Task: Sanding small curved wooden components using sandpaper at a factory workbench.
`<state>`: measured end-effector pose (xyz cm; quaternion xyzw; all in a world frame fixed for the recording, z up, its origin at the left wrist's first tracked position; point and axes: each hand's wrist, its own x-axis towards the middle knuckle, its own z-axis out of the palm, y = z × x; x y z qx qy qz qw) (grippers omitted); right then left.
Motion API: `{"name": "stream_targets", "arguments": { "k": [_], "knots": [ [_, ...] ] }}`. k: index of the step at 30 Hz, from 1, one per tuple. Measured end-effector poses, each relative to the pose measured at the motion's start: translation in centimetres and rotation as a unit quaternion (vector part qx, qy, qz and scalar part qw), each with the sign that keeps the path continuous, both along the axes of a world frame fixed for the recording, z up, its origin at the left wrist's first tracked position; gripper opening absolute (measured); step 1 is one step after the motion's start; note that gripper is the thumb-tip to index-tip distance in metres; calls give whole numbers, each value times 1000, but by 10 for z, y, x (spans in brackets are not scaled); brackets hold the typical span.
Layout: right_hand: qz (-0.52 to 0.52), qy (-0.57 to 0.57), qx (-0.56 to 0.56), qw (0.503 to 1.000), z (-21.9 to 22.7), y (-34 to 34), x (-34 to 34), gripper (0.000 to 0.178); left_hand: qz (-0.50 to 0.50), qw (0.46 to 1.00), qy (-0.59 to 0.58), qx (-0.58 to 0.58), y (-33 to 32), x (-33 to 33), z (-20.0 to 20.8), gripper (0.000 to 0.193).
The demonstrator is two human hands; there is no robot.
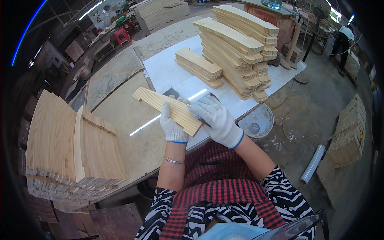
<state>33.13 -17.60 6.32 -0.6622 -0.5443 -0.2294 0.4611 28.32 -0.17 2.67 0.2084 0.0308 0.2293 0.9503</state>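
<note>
A pale wooden board (162, 103) with notched ends is held up, slanting, above the near edge of the table. My left hand (173, 125), in a white glove with a blue cuff, is closed around its middle, thumb on the near side. Against the board's right edge presses my right hand (218, 120), gloved the same way, its fingers closed over a small, thin, dark and bluish thing that they mostly cover. What that thing is I cannot make out. Just behind the board, a grey square piece (171, 93) lies on the table, partly hidden by it.
Stacked notched boards (236, 60) stand on a white sheet (158, 66) at the far right, beside a shorter pile (197, 66). Another tall stack (52, 140) is at the left. A white bucket (262, 120) stands right of the table. A person (343, 46) is far right.
</note>
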Motion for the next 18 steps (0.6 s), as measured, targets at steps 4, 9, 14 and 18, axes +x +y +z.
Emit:
{"name": "stream_targets", "arguments": {
  "k": [4,9,14,18],
  "knots": [
    [-10,176,-6,984,-27,0,0,57,7,998,-53,43,-10,-9,9,51],
    [181,480,85,854,-16,11,-25,59,8,960,-175,218,-6,-14,33,75],
    [209,618,47,757,-8,9,-46,59,44,948,-129,287,-1,-11,36,79],
    [250,669,44,698,-6,-1,-42,52,95,969,-70,217,-11,-20,50,69]
  ]
}}
